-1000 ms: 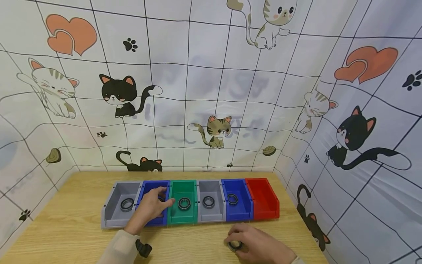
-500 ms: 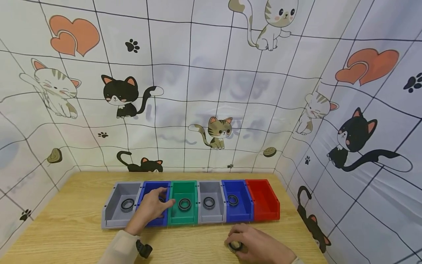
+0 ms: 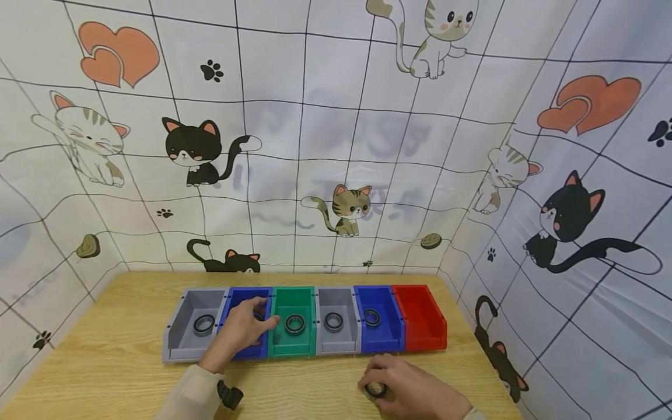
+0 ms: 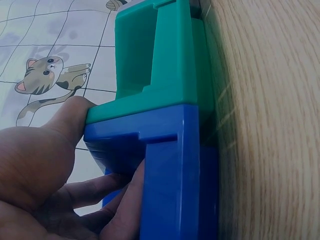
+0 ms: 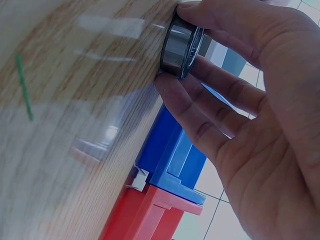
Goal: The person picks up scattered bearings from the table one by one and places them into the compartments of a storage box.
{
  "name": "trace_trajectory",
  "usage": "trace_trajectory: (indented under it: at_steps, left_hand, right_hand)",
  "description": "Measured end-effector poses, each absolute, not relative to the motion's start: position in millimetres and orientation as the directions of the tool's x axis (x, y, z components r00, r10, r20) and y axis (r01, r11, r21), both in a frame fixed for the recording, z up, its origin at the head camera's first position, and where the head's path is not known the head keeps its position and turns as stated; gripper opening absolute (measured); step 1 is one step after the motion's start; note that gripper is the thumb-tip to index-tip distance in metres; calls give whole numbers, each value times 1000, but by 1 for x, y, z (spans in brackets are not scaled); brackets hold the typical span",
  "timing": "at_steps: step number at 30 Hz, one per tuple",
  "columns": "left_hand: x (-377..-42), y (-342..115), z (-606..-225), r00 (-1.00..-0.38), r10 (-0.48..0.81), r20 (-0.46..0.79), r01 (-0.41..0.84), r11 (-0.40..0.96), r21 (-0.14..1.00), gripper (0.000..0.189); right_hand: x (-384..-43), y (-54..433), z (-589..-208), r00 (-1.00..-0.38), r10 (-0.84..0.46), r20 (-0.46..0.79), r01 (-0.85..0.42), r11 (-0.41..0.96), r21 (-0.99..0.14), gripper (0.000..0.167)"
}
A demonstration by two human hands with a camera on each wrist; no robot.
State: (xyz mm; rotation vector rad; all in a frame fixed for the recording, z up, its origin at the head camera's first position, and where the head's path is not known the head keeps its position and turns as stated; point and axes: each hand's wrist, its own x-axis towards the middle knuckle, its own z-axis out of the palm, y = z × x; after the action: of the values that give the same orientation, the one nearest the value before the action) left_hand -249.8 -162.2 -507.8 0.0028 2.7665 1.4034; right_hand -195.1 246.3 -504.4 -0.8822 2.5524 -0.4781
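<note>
My right hand (image 3: pixel 406 388) pinches a ball bearing (image 3: pixel 375 391) on the table in front of the bins. In the right wrist view, the thumb and a fingertip are at opposite sides of that bearing (image 5: pixel 176 47), which lies flat. My left hand (image 3: pixel 242 329) reaches into the left blue bin (image 3: pixel 234 296), fingers loosely bent and the thumb spread apart. Between thumb and fingers a bearing (image 3: pixel 259 317) shows partly; the hand hides the rest. In the left wrist view, the thumb lies by the rim between the blue bin (image 4: pixel 170 195) and the green bin (image 4: pixel 172 60).
Single bearings lie in the left grey bin (image 3: pixel 175 326), the green bin, the right grey bin (image 3: pixel 336 347) and the right blue bin (image 3: pixel 385 344). A red bin (image 3: pixel 422 318) ends the row at the right. Cat-printed cloth (image 3: pixel 283 134) stands behind the wooden table (image 3: pixel 131 373).
The head view shifts slightly. Both hands and the bearings stay where they were.
</note>
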Motion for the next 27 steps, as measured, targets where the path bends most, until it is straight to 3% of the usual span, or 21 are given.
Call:
trace_trajectory:
  at_steps: [27]
  left_hand:
    - [-250,-161,-508,-999,10,-37,-24,603,797,73]
  right_hand:
    - [-197,258,-492,-784,-596,-173,-479,758,-442,32]
